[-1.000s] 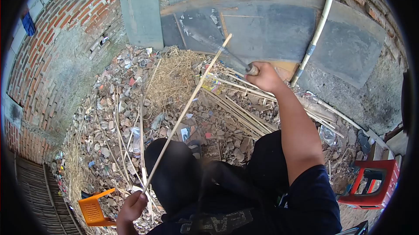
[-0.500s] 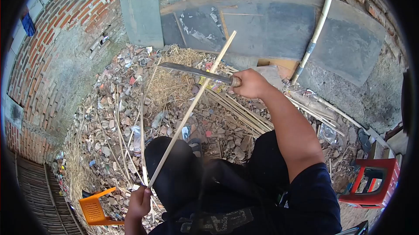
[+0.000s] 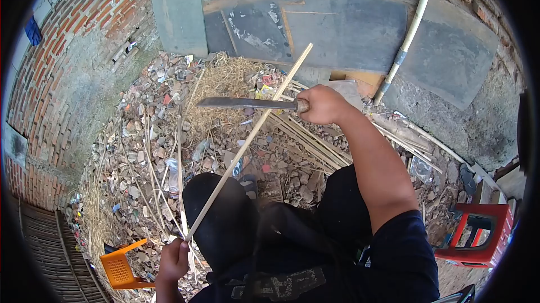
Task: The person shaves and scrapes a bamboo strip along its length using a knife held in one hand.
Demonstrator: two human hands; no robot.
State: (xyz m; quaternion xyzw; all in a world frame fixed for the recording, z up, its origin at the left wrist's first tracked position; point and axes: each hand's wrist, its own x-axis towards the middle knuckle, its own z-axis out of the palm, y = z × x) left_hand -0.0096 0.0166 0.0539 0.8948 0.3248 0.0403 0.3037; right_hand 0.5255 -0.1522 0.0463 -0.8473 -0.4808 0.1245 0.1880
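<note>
One pale strip, long, narrow and straight; lower end in the left hand, thumb and fingers closed on it; runs slantwise in front of the left knee, its upper end free against the dark boards. One knife, long dull blade, grip in the right hand, fingers wrapped round it; blade points to the wearer's left and crosses the strip nearer its upper end; whether edge and strip touch cannot be told. One bundle of similar pale lengths, lying on the rubble below the right hand. One patch of dry straw, beyond the blade. One orange plastic piece, perforated, near the left hand. One red stool, far right, well apart from both hands. One white pipe, leaning slightly, with a grey band. One brick wall, left, partly coated in grey. One slatted panel, lower left corner, dark.
</note>
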